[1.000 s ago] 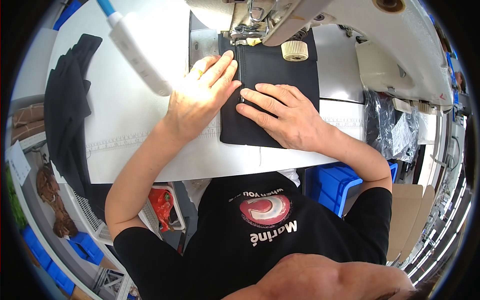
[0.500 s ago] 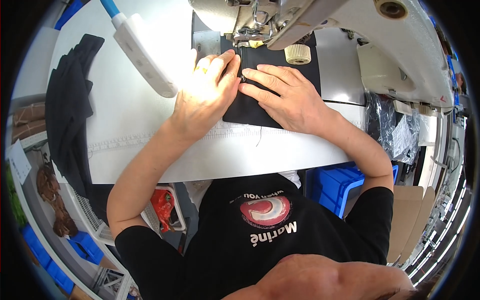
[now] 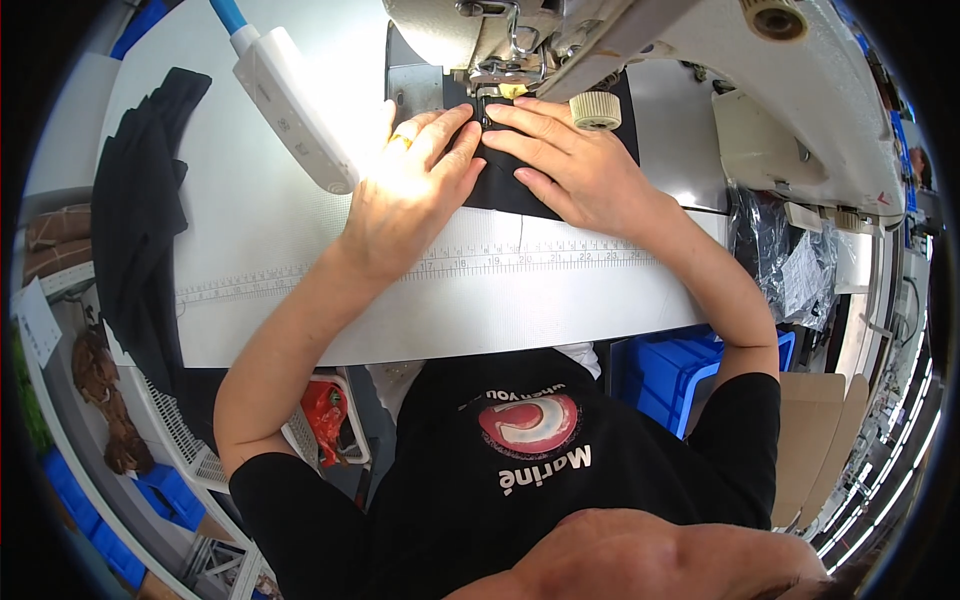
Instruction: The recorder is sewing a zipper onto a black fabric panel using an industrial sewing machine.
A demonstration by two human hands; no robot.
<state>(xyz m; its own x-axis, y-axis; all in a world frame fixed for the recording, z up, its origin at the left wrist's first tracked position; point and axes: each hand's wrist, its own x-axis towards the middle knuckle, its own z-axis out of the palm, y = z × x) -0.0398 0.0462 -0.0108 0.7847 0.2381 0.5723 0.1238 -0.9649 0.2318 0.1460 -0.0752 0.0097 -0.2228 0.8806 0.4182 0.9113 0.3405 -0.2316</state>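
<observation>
A piece of black fabric (image 3: 505, 182) lies under the presser foot (image 3: 480, 90) of a sewing machine (image 3: 690, 50). A narrow strip with a small shiny part, which looks like a zipper (image 3: 485, 118), runs along it towards the needle area. My left hand (image 3: 408, 195) rests at the fabric's left side, fingers stretched forward and fingertips close to the foot. On the other side, my right hand (image 3: 590, 172) presses flat on the fabric, its fingers pointing at the zipper. Both hands are open; their palms hide part of the cloth.
A white lamp (image 3: 295, 110) hangs over the table's left side, near dark folded cloth (image 3: 145, 220). A ruler strip (image 3: 480, 262) crosses the white table (image 3: 480, 315). Plastic bags (image 3: 800, 265) lie at the right. A blue crate (image 3: 665, 375) and white basket (image 3: 350, 400) stand below.
The black fabric has moved forward under the presser foot, its near edge now farther from me. My right hand has gone forward with it; my left has barely moved.
</observation>
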